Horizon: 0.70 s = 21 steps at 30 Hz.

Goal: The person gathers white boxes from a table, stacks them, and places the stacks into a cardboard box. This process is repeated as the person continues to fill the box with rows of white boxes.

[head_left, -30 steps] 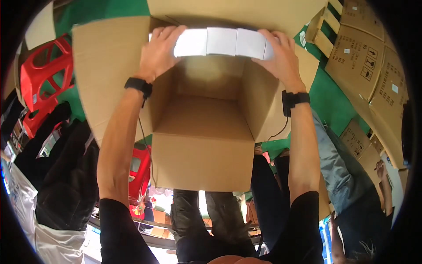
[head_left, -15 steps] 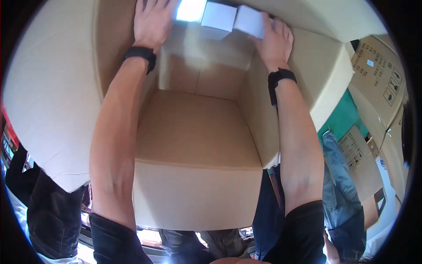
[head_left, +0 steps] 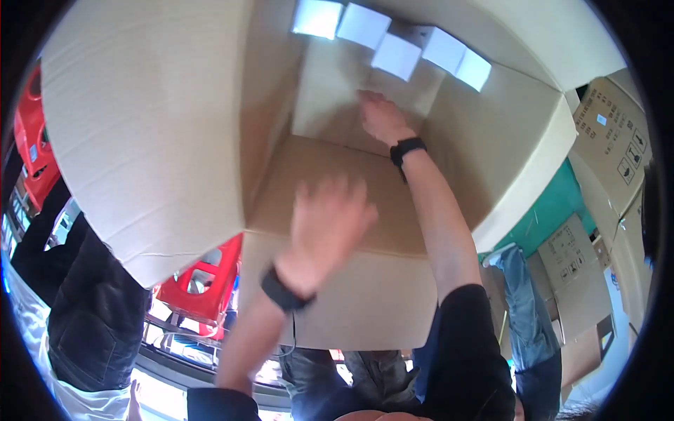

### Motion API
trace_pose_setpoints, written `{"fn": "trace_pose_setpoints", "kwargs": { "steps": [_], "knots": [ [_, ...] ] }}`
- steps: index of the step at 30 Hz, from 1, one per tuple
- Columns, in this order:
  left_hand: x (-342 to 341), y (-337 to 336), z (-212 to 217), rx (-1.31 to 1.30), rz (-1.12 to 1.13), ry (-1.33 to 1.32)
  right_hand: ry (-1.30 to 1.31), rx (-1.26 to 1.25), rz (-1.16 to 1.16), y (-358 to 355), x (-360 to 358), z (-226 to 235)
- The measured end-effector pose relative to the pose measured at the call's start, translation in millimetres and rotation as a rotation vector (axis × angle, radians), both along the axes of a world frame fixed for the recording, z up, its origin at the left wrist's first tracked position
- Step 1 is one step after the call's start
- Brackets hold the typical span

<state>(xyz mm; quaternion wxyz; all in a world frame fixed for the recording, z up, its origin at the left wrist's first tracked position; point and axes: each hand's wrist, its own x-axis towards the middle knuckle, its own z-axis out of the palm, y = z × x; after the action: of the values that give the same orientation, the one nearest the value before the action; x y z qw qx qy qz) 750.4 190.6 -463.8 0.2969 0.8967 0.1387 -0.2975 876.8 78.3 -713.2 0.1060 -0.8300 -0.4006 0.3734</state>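
Observation:
A large open cardboard box (head_left: 365, 302) stands in front of me, its near flap hanging down. Along its far side sits an uneven row of several small white boxes (head_left: 364, 27), one of them (head_left: 397, 56) lower than its neighbours. My right hand (head_left: 385, 121) reaches inside the cardboard box, below the white boxes and apart from them; its fingers stretch out and nothing shows in them. Over the near edge hovers my left hand (head_left: 326, 224), blurred by motion, fingers spread and holding nothing. A black band circles each wrist.
At the left, red plastic stools (head_left: 203, 284) show beyond a wide side flap (head_left: 154, 140). Printed cartons (head_left: 609, 133) are stacked at the right, by a green surface (head_left: 544, 217). Legs of other people in dark trousers (head_left: 98, 316) stand nearby.
Both hands have left the white boxes. My left hand came back toward the near edge; my right moved inward and lower. The view shifted, and more of the white row shows.

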Motion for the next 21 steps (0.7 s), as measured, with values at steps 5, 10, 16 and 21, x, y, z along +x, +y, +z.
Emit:
{"fn": "trace_pose_setpoints", "kwargs": {
  "steps": [5,10,16,21],
  "knots": [
    [-79,-25,14,-0.134,0.126,0.064,-0.156,-0.048,-0.023,45,77,-55],
    [-84,-17,13,-0.223,0.135,0.162,-0.076,-0.253,0.284,62,87,-44],
    [-91,-26,9,-0.238,0.171,0.129,-0.085,-0.100,0.221,109,78,-36],
    [-97,-36,4,-0.223,0.167,0.195,0.038,-0.163,0.295,150,39,-16]
  ]
}}
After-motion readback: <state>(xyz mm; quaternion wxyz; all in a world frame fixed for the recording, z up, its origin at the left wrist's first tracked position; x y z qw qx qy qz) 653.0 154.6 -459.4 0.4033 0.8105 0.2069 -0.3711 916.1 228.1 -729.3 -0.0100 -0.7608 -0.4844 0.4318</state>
